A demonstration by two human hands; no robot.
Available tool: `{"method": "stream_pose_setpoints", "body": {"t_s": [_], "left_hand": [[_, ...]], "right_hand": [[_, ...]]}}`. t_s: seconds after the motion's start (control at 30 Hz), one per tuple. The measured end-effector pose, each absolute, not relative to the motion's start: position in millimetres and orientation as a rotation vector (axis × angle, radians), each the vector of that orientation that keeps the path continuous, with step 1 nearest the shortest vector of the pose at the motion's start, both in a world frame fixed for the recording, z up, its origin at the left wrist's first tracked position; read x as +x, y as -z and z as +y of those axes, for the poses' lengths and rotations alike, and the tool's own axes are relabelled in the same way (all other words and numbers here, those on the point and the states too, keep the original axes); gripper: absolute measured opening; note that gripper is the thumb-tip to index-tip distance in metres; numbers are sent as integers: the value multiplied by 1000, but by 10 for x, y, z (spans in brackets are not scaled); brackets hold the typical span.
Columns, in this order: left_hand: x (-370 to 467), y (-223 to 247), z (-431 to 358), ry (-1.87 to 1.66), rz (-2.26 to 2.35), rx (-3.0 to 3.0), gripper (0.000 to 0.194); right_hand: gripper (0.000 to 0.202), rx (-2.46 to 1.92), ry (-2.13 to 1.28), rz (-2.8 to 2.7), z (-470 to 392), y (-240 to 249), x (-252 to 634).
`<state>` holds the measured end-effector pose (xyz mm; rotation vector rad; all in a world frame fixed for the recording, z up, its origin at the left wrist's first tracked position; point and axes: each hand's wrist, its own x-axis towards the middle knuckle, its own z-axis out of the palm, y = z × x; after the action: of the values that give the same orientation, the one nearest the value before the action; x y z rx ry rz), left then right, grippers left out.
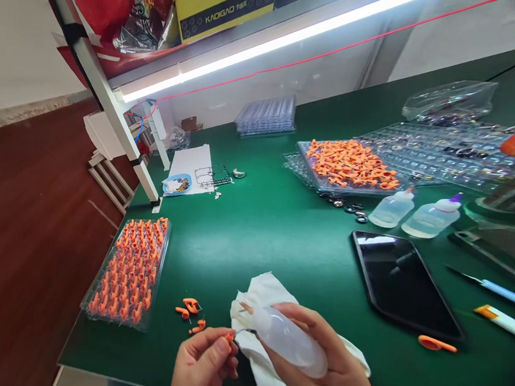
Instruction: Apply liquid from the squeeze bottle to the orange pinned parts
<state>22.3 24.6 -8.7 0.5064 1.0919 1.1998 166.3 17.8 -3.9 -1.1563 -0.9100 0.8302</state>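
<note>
Left grip: clenched, my left hand [203, 364] pinches a small orange piece [229, 336] between thumb and fingertips, at about 6 o'clock on the bench [280, 242].
Right grip: closed round a soft translucent squeeze bottle [288, 341], my right hand [332, 371] holding it tilted, its nozzle aimed toward 9 o'clock and just beside the orange piece.
Filled tray: at 8 o'clock, near the bench's left edge, a clear blister tray [129, 272] stands packed with upright orange pieces in rows.
Loose pieces: a few orange bits [191, 314] lie on the green surface between that tray and my left hand.
Cloth: a white rag [262, 300] lies crumpled under and behind both hands.
Paper: at 11 o'clock, a white sheet [192, 167] with a small blue-rimmed dish [177, 183] on its near corner.
Far stack: at 12 o'clock, empty clear trays [267, 115] piled against the wall.
Heap: at 1 o'clock, a tray piled with loose orange parts [351, 163].
Bottles: two more squeeze bottles [411, 214] lie on their sides just this side of the heap.
Phone: at 3 o'clock, a dark phone [404, 285] lies flat, screen up, with one orange clip [436, 344] near its lower corner.
Right edge: a blue-handled tool [495, 289] and a white pen-like item [503, 321], well apart from my hands.
</note>
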Motion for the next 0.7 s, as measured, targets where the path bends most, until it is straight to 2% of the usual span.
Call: {"method": "stream_pose_setpoints", "body": {"t_s": [0.37,0.7], "left_hand": [[241,9,219,-1213,1059,441,40],[165,83,225,-1161,1064,446,40]], "right_hand": [[32,-1146,-912,-850,202,26,1649],[23,-1138,-868,-897,160,6,1636]]}}
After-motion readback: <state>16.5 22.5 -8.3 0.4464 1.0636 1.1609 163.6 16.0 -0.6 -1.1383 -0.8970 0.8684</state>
